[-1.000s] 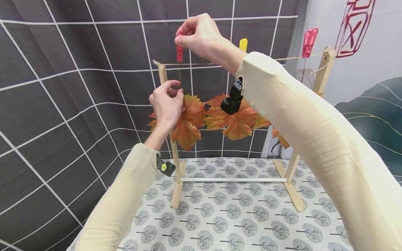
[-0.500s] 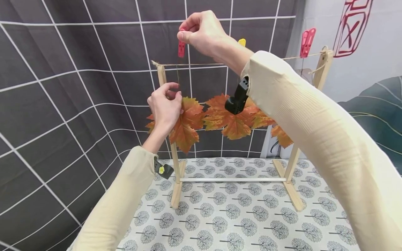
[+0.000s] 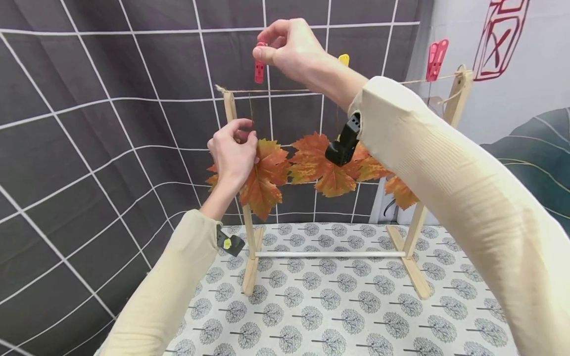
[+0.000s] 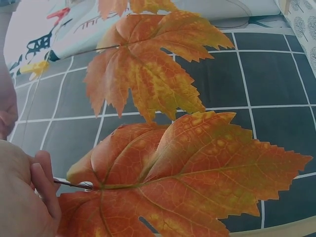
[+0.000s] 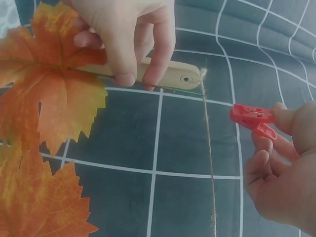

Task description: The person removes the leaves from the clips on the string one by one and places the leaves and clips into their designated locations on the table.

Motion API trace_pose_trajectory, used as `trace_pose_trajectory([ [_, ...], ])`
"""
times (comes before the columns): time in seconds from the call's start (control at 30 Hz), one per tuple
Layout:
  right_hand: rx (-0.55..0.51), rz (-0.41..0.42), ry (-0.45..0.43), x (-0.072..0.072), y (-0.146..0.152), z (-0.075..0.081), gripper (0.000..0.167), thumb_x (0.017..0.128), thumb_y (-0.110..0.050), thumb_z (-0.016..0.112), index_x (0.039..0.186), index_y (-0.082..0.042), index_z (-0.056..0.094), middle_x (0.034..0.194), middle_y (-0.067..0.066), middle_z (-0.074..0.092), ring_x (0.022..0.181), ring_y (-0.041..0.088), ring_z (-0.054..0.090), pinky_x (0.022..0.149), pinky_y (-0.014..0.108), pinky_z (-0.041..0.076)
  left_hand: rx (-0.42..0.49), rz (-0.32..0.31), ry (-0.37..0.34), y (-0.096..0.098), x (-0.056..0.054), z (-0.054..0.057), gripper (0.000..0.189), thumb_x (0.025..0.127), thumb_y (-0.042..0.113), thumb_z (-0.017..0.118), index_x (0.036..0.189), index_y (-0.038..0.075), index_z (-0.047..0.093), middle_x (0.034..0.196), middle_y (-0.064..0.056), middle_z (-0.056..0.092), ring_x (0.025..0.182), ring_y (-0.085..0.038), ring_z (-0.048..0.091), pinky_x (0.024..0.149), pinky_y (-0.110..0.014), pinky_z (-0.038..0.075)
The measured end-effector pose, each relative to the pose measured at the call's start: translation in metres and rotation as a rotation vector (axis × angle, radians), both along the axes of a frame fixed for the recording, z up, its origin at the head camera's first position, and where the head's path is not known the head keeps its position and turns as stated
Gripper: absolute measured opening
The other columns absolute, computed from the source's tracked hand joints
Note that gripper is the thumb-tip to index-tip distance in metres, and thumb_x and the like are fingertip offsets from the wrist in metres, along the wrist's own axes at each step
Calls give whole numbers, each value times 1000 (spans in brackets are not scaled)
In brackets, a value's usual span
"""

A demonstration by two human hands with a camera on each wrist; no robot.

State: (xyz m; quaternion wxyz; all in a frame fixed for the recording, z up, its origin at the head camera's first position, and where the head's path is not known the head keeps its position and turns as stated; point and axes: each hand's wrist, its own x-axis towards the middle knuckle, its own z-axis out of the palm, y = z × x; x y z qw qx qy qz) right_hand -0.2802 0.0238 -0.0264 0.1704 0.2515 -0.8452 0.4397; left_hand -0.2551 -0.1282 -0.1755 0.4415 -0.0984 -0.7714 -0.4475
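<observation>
In the head view my left hand [image 3: 233, 154] pinches the thin dark stem [image 4: 71, 184] of an orange maple leaf [image 3: 265, 180] beside the left post. From the fingers the stem runs up close to the twine [image 3: 285, 91]. My right hand [image 3: 296, 49], raised over the twine's left end, holds a red clothespin [image 3: 259, 70] between thumb and fingers. The right wrist view shows this clothespin [image 5: 249, 116] apart from the twine [image 5: 210, 148], its jaws pointing toward it and holding nothing. Another orange leaf [image 4: 143, 64] hangs beside the held one.
The twine spans a wooden stand [image 3: 414, 232] with a white crossbar [image 3: 329, 255]. A yellow clothespin [image 3: 344, 60] and another red clothespin [image 3: 437, 60] sit on the twine. Under the stand lies a tree-print cloth [image 3: 329, 301]; a dark gridded curtain [image 3: 133, 123] hangs behind.
My right hand has shifted right with the red clothespin, which rose from close above the twine and away from the stem. My left hand has moved slightly left and down with the leaf.
</observation>
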Motion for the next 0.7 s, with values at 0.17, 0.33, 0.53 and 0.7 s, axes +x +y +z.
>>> trace_pose_trajectory([
  [0.17, -26, 17, -34, 3, 3, 0, 38, 96, -26, 68, 133, -17, 63, 108, 2, 62, 94, 14, 51, 81, 27, 43, 9, -3, 38, -1, 1, -1, 18, 90, 7, 68, 107, 5, 75, 77, -8, 71, 49, -13, 60, 75, -30, 50],
  [0.33, -48, 28, -60, 6, 8, 0, 37, 95, -25, 70, 130, -15, 64, 109, 3, 64, 92, 14, 52, 73, 27, 44, 14, 1, 57, -3, 2, -3, 18, 90, 8, 68, 106, 4, 75, 75, -8, 71, 50, -16, 61, 77, -31, 49],
  [0.53, -47, 47, -60, 9, 11, -4, 37, 93, -24, 73, 127, -12, 64, 106, 3, 65, 88, 14, 54, 67, 27, 43, 27, -6, 42, -6, 6, -5, 18, 89, 7, 68, 105, 4, 75, 75, -8, 71, 45, -10, 59, 76, -27, 48],
  [0.7, -29, 48, -63, 11, 13, -6, 37, 92, -24, 73, 127, -12, 64, 107, 3, 65, 90, 15, 54, 67, 27, 44, 49, -4, 31, -10, 9, -8, 18, 88, 5, 67, 104, 4, 75, 75, -7, 71, 42, -3, 56, 68, -18, 49],
])
